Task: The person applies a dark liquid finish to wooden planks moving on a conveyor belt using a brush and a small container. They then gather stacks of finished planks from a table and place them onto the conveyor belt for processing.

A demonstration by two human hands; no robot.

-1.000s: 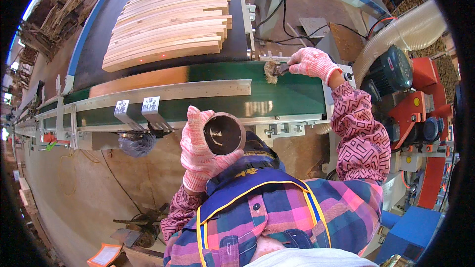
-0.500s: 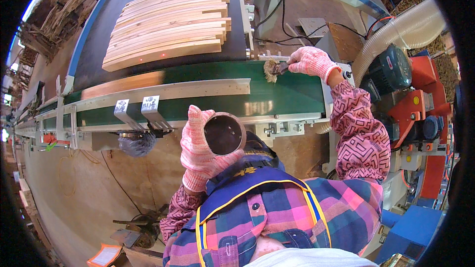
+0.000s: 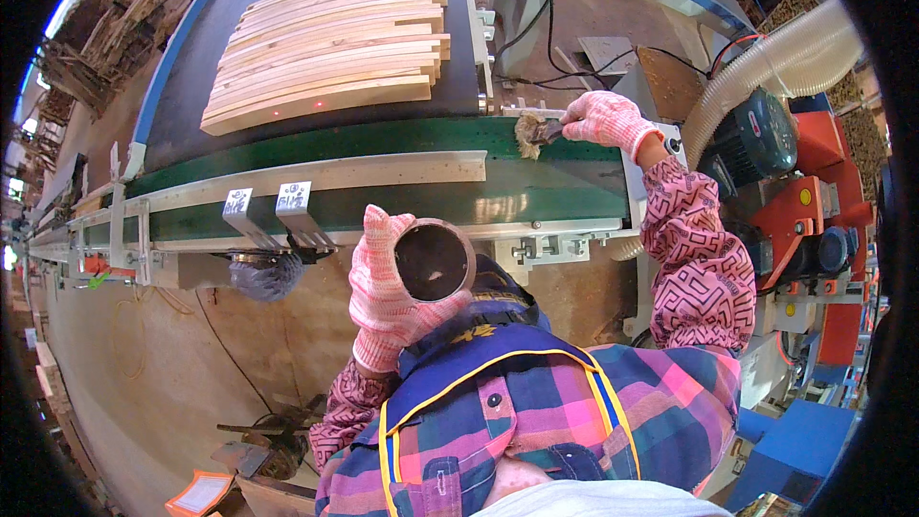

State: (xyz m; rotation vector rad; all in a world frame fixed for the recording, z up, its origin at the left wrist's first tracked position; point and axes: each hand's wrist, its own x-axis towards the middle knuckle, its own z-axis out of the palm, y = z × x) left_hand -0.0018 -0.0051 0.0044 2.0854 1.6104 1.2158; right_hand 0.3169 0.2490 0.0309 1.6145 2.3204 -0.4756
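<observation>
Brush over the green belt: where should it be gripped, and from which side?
Probably best by its dark handle, coming from the right: the pale bristles sit at the left end, over the green belt, and the handle points right. The gloved right hand grips it there, hiding the handle's far end.

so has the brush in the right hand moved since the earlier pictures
No, not noticeably: the brush stays just up and right of the end of the fixed pale rail along the green belt.
</observation>
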